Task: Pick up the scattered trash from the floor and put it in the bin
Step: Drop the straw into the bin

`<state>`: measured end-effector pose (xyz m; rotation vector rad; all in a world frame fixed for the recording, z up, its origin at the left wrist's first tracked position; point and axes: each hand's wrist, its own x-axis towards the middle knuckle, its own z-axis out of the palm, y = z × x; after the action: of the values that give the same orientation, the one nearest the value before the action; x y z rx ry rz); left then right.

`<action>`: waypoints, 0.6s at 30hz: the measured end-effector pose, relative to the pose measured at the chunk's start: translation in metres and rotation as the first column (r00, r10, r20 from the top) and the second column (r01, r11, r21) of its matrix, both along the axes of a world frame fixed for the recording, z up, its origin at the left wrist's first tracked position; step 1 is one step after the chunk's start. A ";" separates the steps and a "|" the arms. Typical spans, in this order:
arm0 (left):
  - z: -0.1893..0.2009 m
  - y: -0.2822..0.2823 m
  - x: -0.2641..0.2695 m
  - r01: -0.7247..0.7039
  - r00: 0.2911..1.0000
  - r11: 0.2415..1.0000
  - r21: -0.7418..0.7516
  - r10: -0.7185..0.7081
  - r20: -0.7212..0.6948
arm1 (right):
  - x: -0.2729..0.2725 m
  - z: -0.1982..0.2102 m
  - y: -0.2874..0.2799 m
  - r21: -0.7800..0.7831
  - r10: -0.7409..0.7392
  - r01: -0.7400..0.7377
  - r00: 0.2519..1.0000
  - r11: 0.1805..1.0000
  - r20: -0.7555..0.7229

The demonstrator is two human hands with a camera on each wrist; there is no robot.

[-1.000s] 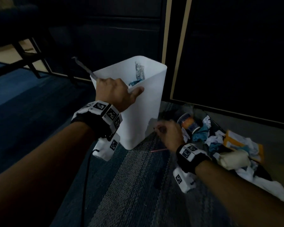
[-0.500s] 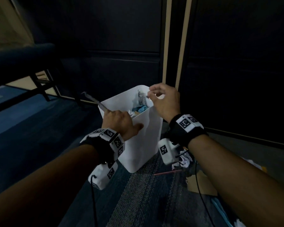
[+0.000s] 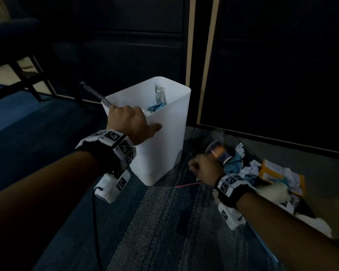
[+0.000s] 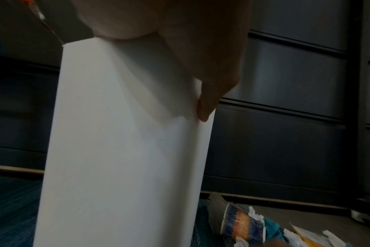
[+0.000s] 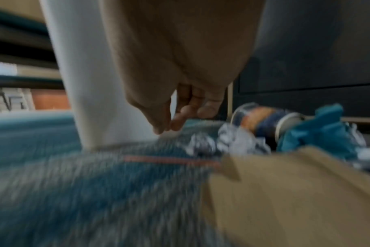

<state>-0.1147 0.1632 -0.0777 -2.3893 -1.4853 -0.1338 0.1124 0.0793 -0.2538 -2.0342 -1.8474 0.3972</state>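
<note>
Gripping the bin (image 3: 160,145) rim, left hand (image 3: 128,122) thumb outside.

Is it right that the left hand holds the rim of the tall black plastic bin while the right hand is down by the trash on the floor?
Not quite. The tall plastic bin is white, not black, as the head view shows. The left hand does hold its rim, and the right hand is down by the trash pile on the floor.

The head view looks down from above at the white bin (image 3: 160,137), trash pile (image 3: 262,173) at four o'clock; the left wrist view hugs the bin's wall; the right wrist view skims the floor (image 5: 74,200), all sharing bin and paper cup (image 4: 241,222).
</note>
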 end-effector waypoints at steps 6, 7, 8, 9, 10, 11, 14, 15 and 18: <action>-0.004 0.004 0.000 0.008 0.999 1.000 0.025 -0.009 0.050 | -0.005 -0.049 -0.012 -0.291 0.187 -0.098 0.937 0.952 0.295; -0.004 0.004 0.001 0.009 0.998 1.000 0.024 -0.010 0.056 | -0.004 -0.052 -0.012 -0.314 0.200 -0.095 0.925 0.945 0.323; -0.004 0.004 0.001 0.011 0.998 1.000 0.023 -0.012 0.063 | -0.004 -0.054 -0.011 -0.314 0.203 -0.091 0.916 0.945 0.347; -0.005 0.004 0.001 0.014 0.998 1.000 0.022 -0.016 0.069 | -0.004 -0.056 -0.012 -0.295 0.202 -0.092 0.907 0.951 0.370; -0.005 0.004 0.001 0.017 0.997 1.000 0.020 -0.018 0.075 | -0.005 -0.057 -0.013 -0.258 0.192 -0.095 0.904 0.961 0.381; -0.005 0.005 0.001 0.017 0.997 1.000 0.020 -0.018 0.080 | -0.004 -0.059 -0.014 -0.228 0.184 -0.096 0.895 0.969 0.406; -0.006 0.006 0.001 0.012 0.996 1.000 0.021 -0.014 0.085 | -0.005 -0.063 -0.010 -0.139 0.125 -0.071 0.892 0.988 0.434; -0.006 0.006 0.001 0.012 0.996 1.000 0.023 -0.014 0.088 | -0.005 -0.060 -0.008 -0.139 0.136 -0.081 0.879 0.987 0.458; -0.005 0.006 0.002 0.006 0.996 1.000 0.021 -0.008 0.089 | -0.011 -0.050 -0.004 -0.237 0.245 -0.145 0.845 0.961 0.475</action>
<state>-0.1126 0.1691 -0.0823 -2.4006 -1.5074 -0.2601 0.1009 0.0757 -0.3039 -2.2375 -2.4246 0.0983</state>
